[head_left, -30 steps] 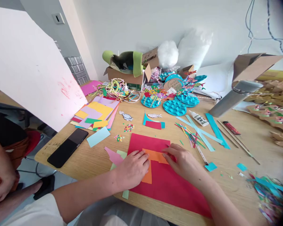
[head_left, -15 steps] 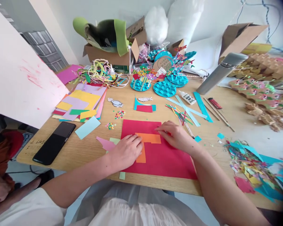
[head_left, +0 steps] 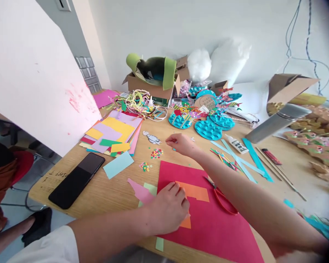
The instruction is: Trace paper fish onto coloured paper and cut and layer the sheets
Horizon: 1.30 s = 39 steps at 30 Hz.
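My left hand [head_left: 171, 208] lies palm down, fingers slightly bent, on orange paper [head_left: 197, 191] that rests on a large red sheet [head_left: 208, 226]. Beyond the sheet, my right hand [head_left: 181, 143] is over the wood with curled fingers close to a grey and white fish cutout [head_left: 152, 138]; what they hold, if anything, is hidden. Red-handled scissors [head_left: 226, 202] lie on the red sheet under my right forearm. Pink paper [head_left: 139, 190] and pale green paper [head_left: 150, 189] stick out beside my left wrist.
A black phone [head_left: 76, 180], light blue paper [head_left: 118, 165] and stacked coloured papers [head_left: 112, 129] are at left. Confetti [head_left: 157, 153] sits ahead. A glue bottle [head_left: 237, 144], grey flask [head_left: 278, 123] and sticks [head_left: 282, 173] are at right. A person's foot [head_left: 37, 226] shows at lower left.
My right hand has moved from the orange paper to beyond the red sheet, near the fish cutout. Scissors are now visible on the sheet. My left hand stays on the orange paper; the view has shifted.
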### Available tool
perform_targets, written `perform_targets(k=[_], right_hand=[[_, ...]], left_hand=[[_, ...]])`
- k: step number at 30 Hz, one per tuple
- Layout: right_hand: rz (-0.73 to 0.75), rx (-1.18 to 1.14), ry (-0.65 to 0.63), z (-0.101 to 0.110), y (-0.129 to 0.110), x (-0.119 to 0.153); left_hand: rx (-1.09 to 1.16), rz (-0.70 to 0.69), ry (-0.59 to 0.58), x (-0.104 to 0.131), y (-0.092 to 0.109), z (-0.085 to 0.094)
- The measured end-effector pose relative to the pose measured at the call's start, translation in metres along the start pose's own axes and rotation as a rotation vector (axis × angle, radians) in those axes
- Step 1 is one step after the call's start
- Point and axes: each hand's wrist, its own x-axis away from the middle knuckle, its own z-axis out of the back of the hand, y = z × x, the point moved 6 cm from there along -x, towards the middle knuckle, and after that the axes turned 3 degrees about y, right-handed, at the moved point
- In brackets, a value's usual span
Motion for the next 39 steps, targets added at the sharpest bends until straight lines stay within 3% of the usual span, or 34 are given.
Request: perform_targets(k=[3, 7, 17, 26, 30, 34, 36, 39], right_hand=[[-0.013, 0.065, -0.02, -0.024, -0.016, -0.047], [-0.049, 0.178, -0.018, -0.046, -0.021, -0.076], [-0.122, 0.237, -0.068, -0.057, -0.024, -0.084], [-0.176, 0.004, 0.025, -0.046, -0.035, -0.078], [-0.121, -0.235, 0.062, -0.011, -0.035, -0.055], [-0.071, -0.437, 0.031, 0.027, -0.004, 0.008], [-0.041, -0.533, -0.046, 0.03, 0.016, 0.049], [-0.095, -0.553, -0.137, 0.016, 0.05, 0.107]], left_hand=[[-0.005, 0.025, 0.018, 0.002, 0.0, -0.003], [-0.006, 0.041, 0.035, 0.003, 0.001, -0.006], [0.037, 0.051, 0.005, 0.003, 0.0, -0.007], [0.019, 0.095, 0.04, 0.004, -0.001, -0.008], [0.015, 0.103, 0.046, 0.005, 0.0, -0.009], [0.012, 0.099, 0.039, 0.004, 0.0, -0.009], [0.016, 0.091, 0.054, 0.004, 0.001, -0.008], [0.023, 0.085, 0.075, 0.004, 0.001, -0.005]])
